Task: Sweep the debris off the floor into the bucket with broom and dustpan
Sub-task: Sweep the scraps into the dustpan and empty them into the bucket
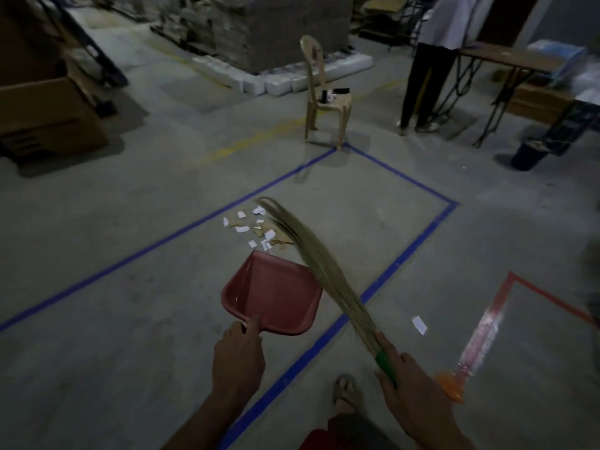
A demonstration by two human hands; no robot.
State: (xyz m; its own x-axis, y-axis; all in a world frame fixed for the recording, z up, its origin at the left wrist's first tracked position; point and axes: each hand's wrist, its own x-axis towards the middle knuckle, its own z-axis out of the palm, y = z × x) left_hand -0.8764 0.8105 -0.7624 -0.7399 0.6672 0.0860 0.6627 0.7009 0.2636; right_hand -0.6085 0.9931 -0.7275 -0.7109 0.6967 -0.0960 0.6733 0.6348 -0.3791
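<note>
We hold the dustpan [274,292] in our left hand [238,355]; the fingers are curled round its short handle, with the thumb lying along the top. The dustpan is a red-pink plastic scoop with raised side walls and a flat mouth. It is held low over the floor [130,222], mouth pointing away from us toward the debris [256,228], and its pan shows no scraps inside.

We hold the broom [311,258] in our right hand [412,388]; the fingers grip its green handle band. The broom is a bundle of long, pale grass fibres that fans out and curves at the tip. It slants up and left from the hand, crosses the right edge of the dustpan, and its tip lies at the far side of the debris.

The debris is a loose cluster of small white paper scraps and tan cardboard bits. It lies on the floor inside a blue tape rectangle [418,241], near that rectangle's left line and just beyond the dustpan mouth. One stray white scrap [419,325] lies outside the rectangle, to the right of the broom.

A dark blue bucket [529,154] stands on the floor far right, well apart from the debris.
</note>
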